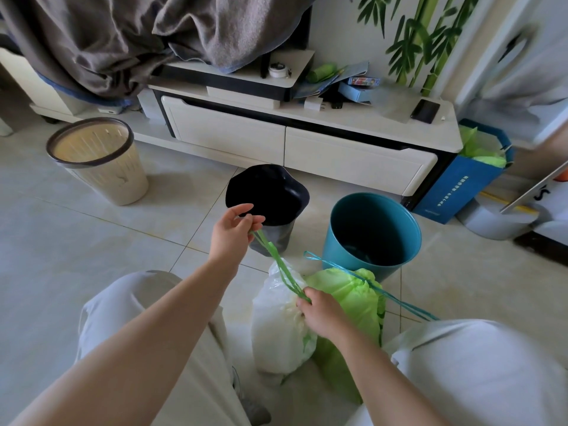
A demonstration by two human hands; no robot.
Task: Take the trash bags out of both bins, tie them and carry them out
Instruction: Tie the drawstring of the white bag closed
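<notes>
Your left hand pinches the green drawstring; your right hand grips the white bag at its neck. Pull steadily, cinch fully, then knot tight against the neck.

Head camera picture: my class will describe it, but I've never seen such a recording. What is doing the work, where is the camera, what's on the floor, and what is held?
No machine here: a person works with two bare hands, and the single camera sits on their head, looking down past their knees. The left grip pinches the raised end of a green drawstring. The right grip holds the same string at the neck of a white trash bag. Beside that lies a green bag with a blue drawstring. On the tiled floor behind them stand a teal bin, a dark bin with a black liner, and a beige basket.
</notes>
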